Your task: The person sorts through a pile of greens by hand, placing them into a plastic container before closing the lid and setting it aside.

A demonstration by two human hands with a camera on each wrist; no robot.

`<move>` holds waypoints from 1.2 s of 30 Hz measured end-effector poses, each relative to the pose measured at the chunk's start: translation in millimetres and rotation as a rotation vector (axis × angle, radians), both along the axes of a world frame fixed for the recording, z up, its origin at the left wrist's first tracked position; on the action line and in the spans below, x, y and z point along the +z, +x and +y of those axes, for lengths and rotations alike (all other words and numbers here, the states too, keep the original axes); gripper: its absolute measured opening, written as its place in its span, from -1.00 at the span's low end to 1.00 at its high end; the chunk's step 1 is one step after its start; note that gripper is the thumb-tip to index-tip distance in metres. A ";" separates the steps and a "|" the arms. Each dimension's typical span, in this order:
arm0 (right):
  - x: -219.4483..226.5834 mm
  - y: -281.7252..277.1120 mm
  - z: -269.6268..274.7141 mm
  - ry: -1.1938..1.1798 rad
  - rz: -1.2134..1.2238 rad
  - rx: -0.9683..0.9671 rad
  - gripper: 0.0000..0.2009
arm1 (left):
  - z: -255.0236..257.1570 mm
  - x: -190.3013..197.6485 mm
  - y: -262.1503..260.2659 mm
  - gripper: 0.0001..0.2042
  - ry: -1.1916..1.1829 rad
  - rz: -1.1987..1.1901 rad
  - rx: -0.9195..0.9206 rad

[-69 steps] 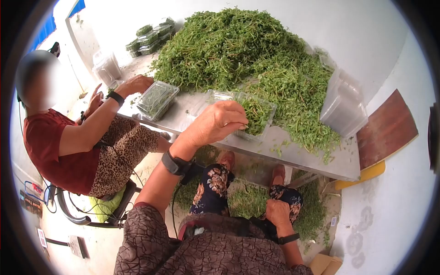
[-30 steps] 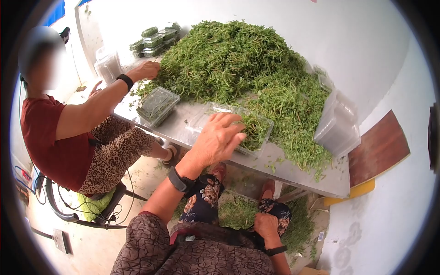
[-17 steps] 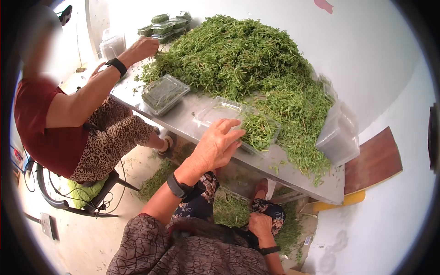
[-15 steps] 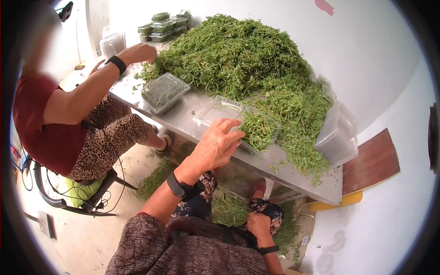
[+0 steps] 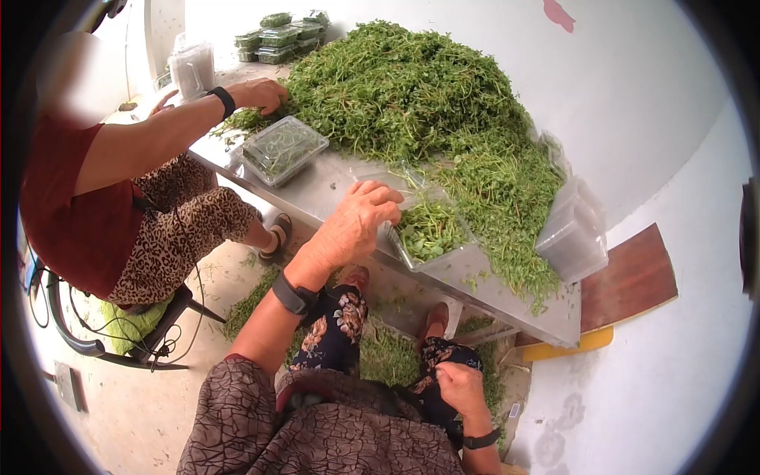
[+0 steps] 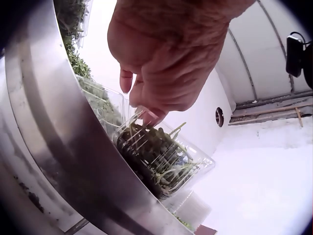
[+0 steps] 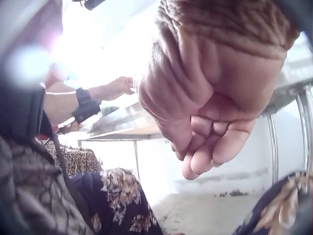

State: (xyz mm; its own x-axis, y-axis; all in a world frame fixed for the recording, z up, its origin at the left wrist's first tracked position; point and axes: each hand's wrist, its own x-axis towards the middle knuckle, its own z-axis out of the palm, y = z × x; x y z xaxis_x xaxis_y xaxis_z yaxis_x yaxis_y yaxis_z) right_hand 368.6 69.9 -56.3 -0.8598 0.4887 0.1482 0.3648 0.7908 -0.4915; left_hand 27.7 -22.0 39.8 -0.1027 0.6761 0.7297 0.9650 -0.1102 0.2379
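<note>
My left hand (image 5: 360, 218) pinches the near left rim of an open clear plastic clamshell box (image 5: 469, 244), which holds leafy green stems (image 5: 431, 229). In the left wrist view, the fingertips (image 6: 152, 116) meet at the rim of the box right by the greens. The box sits at the table's front edge, its transparent lid folded back behind my hand. My right hand (image 5: 463, 388) hovers by my right knee; in the right wrist view its fingers (image 7: 230, 144) curl loosely around nothing. A large heap of cut greens (image 5: 404, 87) lies just behind the box.
Another person's hand (image 5: 265, 95) reaches to the heap at left, behind a lidded filled box (image 5: 285, 149). Filled boxes (image 5: 279, 38) are stacked at the back. Nested boxes (image 5: 574, 229) stand at the metal table's (image 5: 514, 305) right end. Cut greens litter the floor (image 5: 380, 360).
My left hand has come down from above the box to its rim, and the box has turned a little. My right hand has lifted slightly. The other person's hand has moved onto the heap.
</note>
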 end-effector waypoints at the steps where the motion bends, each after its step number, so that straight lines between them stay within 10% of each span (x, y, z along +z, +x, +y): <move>1: 16.8 -3.3 -1.1 0.034 0.104 0.008 -0.88 | -1.6 -3.3 0.0 -0.69 0.016 -0.060 -0.010; 16: 181.9 -106.5 35.8 0.444 0.253 0.267 -0.65 | -3.9 -16.6 43.3 -0.57 0.059 -0.161 0.027; 36: 156.4 -206.9 60.5 0.510 0.098 0.417 -0.76 | 7.7 -17.3 48.6 -0.64 0.036 -0.183 0.028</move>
State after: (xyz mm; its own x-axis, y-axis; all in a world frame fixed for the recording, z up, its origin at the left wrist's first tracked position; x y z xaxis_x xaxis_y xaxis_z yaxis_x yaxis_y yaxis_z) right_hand 161.8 130.4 100.1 -0.9324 -0.0343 0.3599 -0.0497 0.9982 -0.0337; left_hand 76.3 -14.3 22.4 -0.2542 0.6448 0.7208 0.9088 -0.0957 0.4061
